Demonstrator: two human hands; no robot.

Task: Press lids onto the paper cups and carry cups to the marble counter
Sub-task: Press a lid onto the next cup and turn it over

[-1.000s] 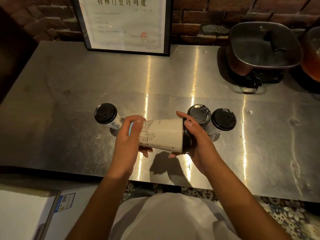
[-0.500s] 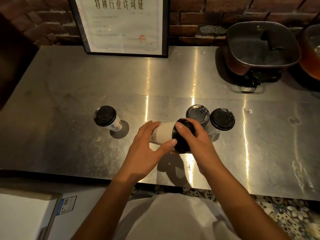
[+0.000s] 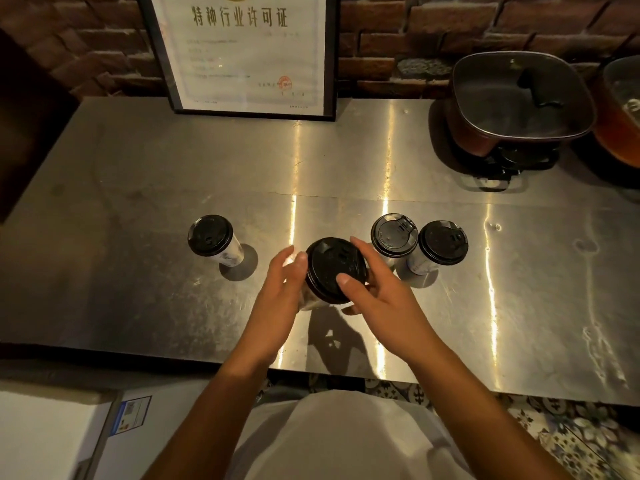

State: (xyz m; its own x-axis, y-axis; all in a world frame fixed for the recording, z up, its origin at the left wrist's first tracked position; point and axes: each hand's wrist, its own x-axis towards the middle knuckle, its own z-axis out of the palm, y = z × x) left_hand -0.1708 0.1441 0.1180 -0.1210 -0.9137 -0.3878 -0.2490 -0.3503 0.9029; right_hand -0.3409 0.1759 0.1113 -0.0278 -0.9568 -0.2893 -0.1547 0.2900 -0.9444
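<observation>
1. The steel counter (image 3: 138,174) fills most of the head view, with bright streaks of reflected light running from 12 toward 6 o'clock.
2. A framed certificate (image 3: 242,53) leans against the brick wall (image 3: 398,36) at 12 o'clock, its lower edge on the counter.
3. A dark square pan (image 3: 519,95) sits on a burner at 2 o'clock, well apart from the cups; part of a second, copper-coloured vessel (image 3: 620,119) shows at the frame's edge just beside it.
4. Both forearms rise from 6 o'clock and converge at the centre, bare to the elbow, above a white garment (image 3: 346,441).
5. The right hand (image 3: 384,292) wraps the held cup from 3 o'clock, its thumb lying on the lid's near rim and its index finger curving round the far rim.
6. The left hand (image 3: 280,289) lies against the cup's side from 9 o'clock, fingers fairly straight and slightly blurred, thumb tip touching the lid's edge; whether it truly grips I cannot tell.
7. The held cup (image 3: 310,299) is upright between the hands, its paper wall mostly hidden, its black lid (image 3: 334,270) on top facing the camera.
8. Two lidded cups (image 3: 394,237) (image 3: 443,242) stand touching at 2 o'clock of the held cup, just beside the right hand's fingers.
9. A lone lidded cup (image 3: 211,237) stands at 10 o'clock, apart from the left hand.
</observation>
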